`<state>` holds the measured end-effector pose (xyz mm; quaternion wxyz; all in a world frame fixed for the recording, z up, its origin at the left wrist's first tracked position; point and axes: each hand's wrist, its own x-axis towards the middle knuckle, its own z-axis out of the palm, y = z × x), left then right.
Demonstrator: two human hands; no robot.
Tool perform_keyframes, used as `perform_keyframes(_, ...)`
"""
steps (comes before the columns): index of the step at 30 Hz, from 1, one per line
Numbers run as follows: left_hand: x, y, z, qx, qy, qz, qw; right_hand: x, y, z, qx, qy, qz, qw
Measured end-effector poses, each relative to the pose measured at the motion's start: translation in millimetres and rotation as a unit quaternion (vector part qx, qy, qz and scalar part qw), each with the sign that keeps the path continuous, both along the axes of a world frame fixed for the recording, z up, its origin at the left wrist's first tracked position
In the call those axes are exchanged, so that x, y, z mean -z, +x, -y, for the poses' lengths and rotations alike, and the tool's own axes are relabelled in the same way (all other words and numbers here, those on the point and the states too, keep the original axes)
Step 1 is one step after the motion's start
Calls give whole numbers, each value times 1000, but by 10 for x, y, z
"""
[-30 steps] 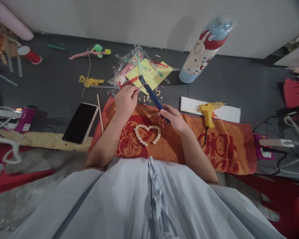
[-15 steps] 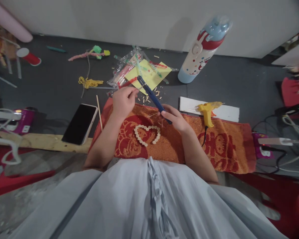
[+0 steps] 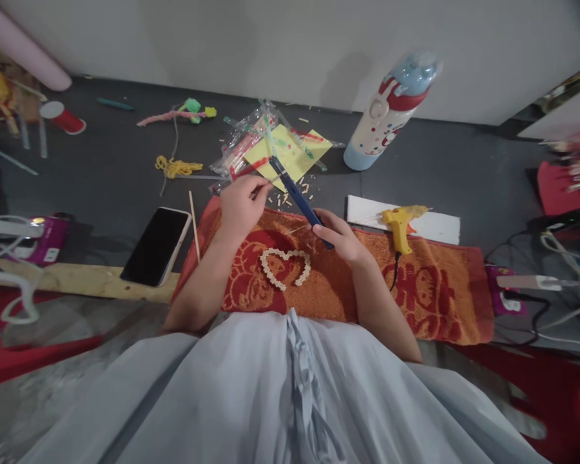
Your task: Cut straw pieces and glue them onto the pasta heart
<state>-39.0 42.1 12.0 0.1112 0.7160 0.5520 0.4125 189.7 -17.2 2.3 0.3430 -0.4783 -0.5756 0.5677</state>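
Note:
My left hand is closed in a pinch on a thin pale stick, whose end meets the upper part of a long, narrow dark blue tool. My right hand is wrapped round the tool's lower end; its exact kind is unclear. Another thin stick pokes out by the right fingertips. Below both hands, a heart outline of small pale pieces, with a gap at its bottom point, lies on an orange and red towel. Short cut bits are scattered beyond the towel's edge.
A yellow glue gun rests on a white strip at right. Behind it stands a bottle. Plastic wrappers and yellow paper lie ahead. At left are a phone, a wooden stick and yellow yarn.
The view has tilted slightly, so everything sits a little lower in the picture. Both hands keep their holds, with the stick still against the blue tool.

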Motion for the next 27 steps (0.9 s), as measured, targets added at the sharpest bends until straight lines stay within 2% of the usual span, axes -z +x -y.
perform_keyframes(8,17,-4,-20,-16,7,-8,1000,45,-17,5,-21,40,48,998)
perform_keyframes(17,5,-9,-25,-20,16,-13,1000,49,2,-6,-6,41,42,998)
perform_keyframes(27,18,-7,-29,-17,-7,-3,1000,65,10,-1,-1,42,44,998)
